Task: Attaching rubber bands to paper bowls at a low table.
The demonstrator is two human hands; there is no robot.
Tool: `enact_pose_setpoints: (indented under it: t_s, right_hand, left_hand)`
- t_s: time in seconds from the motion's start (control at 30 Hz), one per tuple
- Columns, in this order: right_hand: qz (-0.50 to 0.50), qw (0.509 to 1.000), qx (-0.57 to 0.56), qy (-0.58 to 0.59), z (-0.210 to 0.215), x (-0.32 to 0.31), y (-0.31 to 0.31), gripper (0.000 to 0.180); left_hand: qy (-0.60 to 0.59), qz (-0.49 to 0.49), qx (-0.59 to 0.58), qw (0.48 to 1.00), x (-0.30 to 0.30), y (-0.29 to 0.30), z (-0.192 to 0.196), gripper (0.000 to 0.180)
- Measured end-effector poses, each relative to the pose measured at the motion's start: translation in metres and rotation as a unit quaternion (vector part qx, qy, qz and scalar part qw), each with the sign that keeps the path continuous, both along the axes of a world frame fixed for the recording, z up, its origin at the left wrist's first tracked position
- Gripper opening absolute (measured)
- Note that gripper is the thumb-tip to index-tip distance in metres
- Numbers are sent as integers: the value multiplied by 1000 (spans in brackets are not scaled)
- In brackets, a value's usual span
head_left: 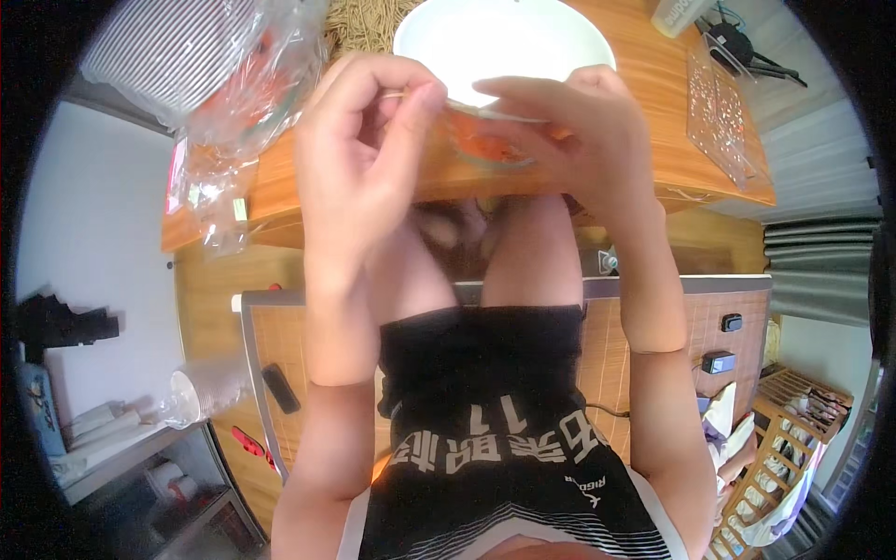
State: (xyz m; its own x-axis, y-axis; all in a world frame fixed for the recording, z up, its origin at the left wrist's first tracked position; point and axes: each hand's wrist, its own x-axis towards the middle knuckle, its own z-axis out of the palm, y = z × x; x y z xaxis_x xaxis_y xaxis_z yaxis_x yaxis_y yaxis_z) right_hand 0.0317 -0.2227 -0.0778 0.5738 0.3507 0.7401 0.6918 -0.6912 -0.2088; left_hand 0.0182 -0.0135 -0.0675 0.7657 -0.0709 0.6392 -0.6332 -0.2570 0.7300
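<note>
A wooden worktop point(659, 107) is spanning ten to two o'clock. Plastic packaging point(224, 112) is lying at ten, drooping over the edge; a tan stringy mass point(369, 23) is resting toward eleven; a white bowl point(504, 42) is sitting near twelve, an orange-filled dish point(502, 163) nearer the front; a pale container point(679, 15) is resting at one, a speckled clear tray point(721, 117) at two.

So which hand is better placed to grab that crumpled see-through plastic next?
Probably the left hand: it's nearer the see-through plastic. The right hand is farther off, with the left hand in between.
</note>
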Motion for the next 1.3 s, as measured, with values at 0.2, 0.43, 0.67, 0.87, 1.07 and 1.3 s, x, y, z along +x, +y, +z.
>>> enact_pose_setpoints:
  t_s: [0.2, 0.43, 0.67, 0.87, 1.07, 1.3]
  right_hand:
    - [47, 998, 10, 32, 5, 0, -2, 35]
    - [123, 990, 18, 70, -5, 9, -59, 43]
    - [-4, 927, 320, -193, -7, 0, -61, 39]
    - [-7, 988, -12, -151, -2, -45, 24, 42]
    - [56, 995, 1, -84, -20, 4, -43, 40]
    - [159, 986, 42, -7, -15, 61, -94, 42]
  left_hand:
    - [0, -2, -30, 1000, 4, -1, -1, 5]
    - [30, -138, 114, 983, 44, 31, 46, 19]
    - [192, -98, -127, 968, 60, 9, 57, 18]
    - [258, -220, -306, 889, 75, 11, 43, 17]
    - [275, -324, -469, 775, 78, 81, 5, 24]
    - [260, -397, -550, 687, -10, 79, -56, 30]
